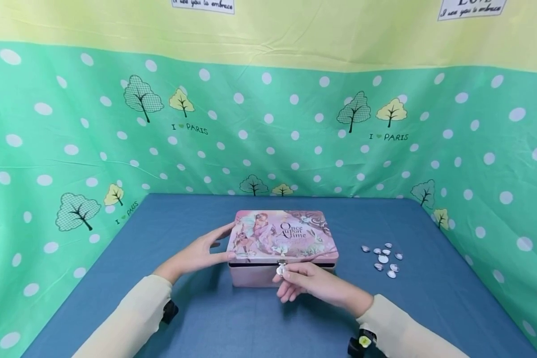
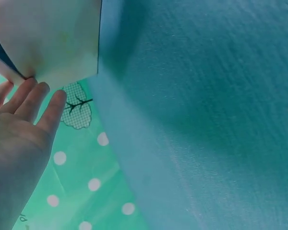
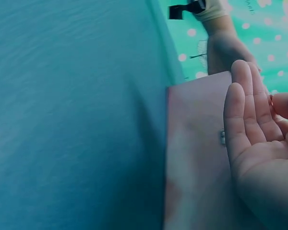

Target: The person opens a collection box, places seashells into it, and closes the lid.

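Observation:
A pink box [image 1: 275, 274] with a fairy picture and "Once Upon a Time" on its lid [image 1: 291, 236] stands on the table. A dark gap shows between the lid and the front wall. My right hand [image 1: 315, 283] pinches the metal clasp [image 1: 281, 269] at the lid's front between thumb and index finger; its other fingers hang below, in front of the box. In the right wrist view a small metal catch [image 3: 222, 137] sits on the box front. My left hand [image 1: 201, 253] touches the box's left side, fingers rather straight, with its thumb at the front left corner.
Several small shell-like pieces [image 1: 383, 259] lie scattered on the blue tabletop [image 1: 197, 209] to the right of the box. A green dotted cloth [image 1: 268, 134] hangs behind the table and along both sides.

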Motion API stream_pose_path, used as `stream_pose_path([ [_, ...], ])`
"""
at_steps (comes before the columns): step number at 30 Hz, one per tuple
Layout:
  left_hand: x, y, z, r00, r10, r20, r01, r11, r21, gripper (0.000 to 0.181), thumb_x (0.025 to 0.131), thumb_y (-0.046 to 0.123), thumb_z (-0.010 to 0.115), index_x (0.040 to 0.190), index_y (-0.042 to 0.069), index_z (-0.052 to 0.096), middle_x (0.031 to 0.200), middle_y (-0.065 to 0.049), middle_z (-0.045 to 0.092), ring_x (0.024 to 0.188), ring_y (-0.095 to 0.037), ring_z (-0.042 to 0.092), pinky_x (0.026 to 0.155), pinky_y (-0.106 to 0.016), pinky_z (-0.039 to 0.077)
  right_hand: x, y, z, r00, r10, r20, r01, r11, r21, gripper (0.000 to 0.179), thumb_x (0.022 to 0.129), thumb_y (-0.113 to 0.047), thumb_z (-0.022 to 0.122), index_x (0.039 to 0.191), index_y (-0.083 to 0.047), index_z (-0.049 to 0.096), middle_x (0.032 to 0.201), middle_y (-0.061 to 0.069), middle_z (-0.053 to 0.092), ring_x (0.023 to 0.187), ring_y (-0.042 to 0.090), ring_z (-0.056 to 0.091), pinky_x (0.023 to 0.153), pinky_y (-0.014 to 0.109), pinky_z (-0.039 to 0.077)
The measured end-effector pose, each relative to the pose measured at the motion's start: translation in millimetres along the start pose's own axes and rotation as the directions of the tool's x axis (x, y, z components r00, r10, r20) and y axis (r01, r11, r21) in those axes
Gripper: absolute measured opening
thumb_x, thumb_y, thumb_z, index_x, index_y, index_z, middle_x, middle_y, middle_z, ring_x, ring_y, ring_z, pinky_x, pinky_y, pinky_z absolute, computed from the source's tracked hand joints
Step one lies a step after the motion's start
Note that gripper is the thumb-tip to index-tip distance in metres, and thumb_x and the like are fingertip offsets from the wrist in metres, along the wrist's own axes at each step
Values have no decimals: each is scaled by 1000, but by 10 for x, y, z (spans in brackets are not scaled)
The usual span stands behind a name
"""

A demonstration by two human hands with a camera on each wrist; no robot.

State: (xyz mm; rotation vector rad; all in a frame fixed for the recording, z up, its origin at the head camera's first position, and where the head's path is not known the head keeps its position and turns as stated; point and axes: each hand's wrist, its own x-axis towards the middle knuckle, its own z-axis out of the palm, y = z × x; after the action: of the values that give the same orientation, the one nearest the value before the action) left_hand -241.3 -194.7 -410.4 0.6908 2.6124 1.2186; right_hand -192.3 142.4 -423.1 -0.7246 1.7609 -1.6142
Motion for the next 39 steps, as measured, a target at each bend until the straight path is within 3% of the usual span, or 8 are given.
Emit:
stream_pose_path([
  [5,0,16,-41,999,-14,-52,12,999,-35,61,105,53,42,159,27,31,162,-3,30,148,-32,25,112,-63,23,12,-145,-27,1000,-19,-9,18,1000,-24,47,109,-27,46,130,13,54,111,30,66,103,38,67,90,49,53],
  [8,11,2,-54,995,13,-100,-14,1000,-7,56,108,51,35,158,26,36,160,-4,33,147,-33,27,112,-64,23,27,-216,-40,999,-26,-22,25,998,-53,46,109,-28,47,130,12,55,112,30,65,101,32,68,90,45,53],
  [13,59,-45,-46,980,134,-149,-123,989,79,53,106,30,54,155,17,40,155,-10,42,139,-34,40,106,-58,38,44,-282,-61,998,-52,-47,48,996,-81,45,109,-27,47,129,12,56,110,32,65,95,23,69,87,38,55],
  [16,96,-63,-35,971,161,-177,-144,984,106,56,102,27,63,153,18,43,153,-9,44,137,-31,44,104,-54,42,49,-303,-69,996,-70,-49,66,994,-91,45,109,-25,46,130,14,55,110,34,64,94,22,69,86,39,56],
  [21,139,-75,-37,965,140,-222,-125,989,80,51,101,29,64,148,19,50,151,-7,46,137,-29,44,105,-53,41,47,-327,-67,996,-70,-48,65,993,-98,45,109,-26,46,130,12,55,110,34,64,93,21,69,87,40,55],
  [26,161,-83,-42,967,138,-215,-129,990,53,48,102,27,63,147,17,51,152,-8,45,138,-30,43,106,-55,39,17,-326,-100,997,-60,-44,55,992,-112,42,109,-25,47,132,8,56,111,32,65,95,24,69,88,40,55],
  [30,191,-94,-40,969,119,-215,-117,993,22,47,103,29,60,147,15,50,153,-9,44,137,-31,43,107,-55,38,-49,-327,-194,994,-64,-84,50,987,-151,44,108,-26,49,133,10,53,109,25,68,95,26,69,89,37,54],
  [39,290,-78,-57,964,68,-255,-98,989,-109,42,104,26,59,143,12,53,152,-8,47,136,-27,46,106,-46,42,-244,-353,-571,963,-185,-196,149,972,-183,43,108,-21,48,137,10,51,109,18,69,98,29,69,88,41,55],
])
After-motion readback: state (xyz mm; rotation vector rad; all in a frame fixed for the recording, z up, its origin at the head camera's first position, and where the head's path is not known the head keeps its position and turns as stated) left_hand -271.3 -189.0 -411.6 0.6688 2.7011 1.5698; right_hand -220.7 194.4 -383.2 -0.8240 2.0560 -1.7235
